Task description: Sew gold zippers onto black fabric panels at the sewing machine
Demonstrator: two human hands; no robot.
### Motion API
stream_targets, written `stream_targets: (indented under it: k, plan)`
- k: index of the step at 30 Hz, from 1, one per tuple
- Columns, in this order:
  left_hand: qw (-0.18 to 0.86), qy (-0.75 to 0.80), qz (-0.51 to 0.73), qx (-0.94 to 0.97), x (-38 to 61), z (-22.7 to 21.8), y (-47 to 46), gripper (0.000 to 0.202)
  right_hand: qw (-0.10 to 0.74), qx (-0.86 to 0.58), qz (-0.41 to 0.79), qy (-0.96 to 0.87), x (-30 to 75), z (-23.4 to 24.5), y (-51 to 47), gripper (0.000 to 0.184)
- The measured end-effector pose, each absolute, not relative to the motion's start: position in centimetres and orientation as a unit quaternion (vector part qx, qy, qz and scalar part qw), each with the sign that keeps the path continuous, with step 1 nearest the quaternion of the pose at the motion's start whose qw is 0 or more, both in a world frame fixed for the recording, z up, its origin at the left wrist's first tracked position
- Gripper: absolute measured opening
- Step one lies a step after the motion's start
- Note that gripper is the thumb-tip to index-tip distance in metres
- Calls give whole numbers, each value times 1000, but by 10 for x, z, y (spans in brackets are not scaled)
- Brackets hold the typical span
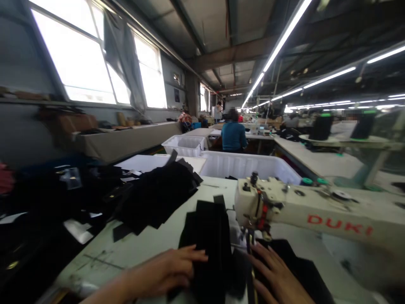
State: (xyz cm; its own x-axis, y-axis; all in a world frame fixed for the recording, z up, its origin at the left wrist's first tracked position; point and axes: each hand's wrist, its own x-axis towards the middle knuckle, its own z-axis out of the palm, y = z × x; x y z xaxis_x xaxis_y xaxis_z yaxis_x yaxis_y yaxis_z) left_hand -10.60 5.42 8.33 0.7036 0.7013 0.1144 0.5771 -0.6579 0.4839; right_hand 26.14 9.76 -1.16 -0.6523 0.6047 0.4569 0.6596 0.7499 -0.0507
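Note:
My left hand (177, 268) lies at the left edge of a stack of black fabric pieces (210, 236), its index finger stretched across the cloth and its lower fingers somewhat bent. Flat under the sewing machine head (253, 202) rests my right hand (276, 270), fingers spread over a black fabric piece (303, 261). Beside those fingertips runs a narrow dark strip with a gold line (251, 274), which looks like a zipper, passing beneath the presser foot area. The needle itself is too blurred to make out.
A fanned pile of black pieces (158, 196) lies on the pale table (91, 257). More dark material (47, 202) heaps up at left. White bins (247, 164) stand behind the table. Thread cones (321, 126) rise at right. A person in blue (233, 136) sits farther ahead.

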Motion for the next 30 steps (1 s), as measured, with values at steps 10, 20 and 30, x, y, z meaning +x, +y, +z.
stream_targets:
  k: [10, 20, 30]
  plan:
    - [192, 400, 132, 887, -42, 62, 58, 25, 153, -417, 61, -894, 242, 23, 73, 40]
    - [11, 367, 144, 919, 8, -9, 77, 68, 212, -440, 37, -872, 239, 5, 66, 47]
    - [3, 376, 184, 908, 12, -7, 94, 52, 213, -457, 30, -863, 229, 10, 101, 43]
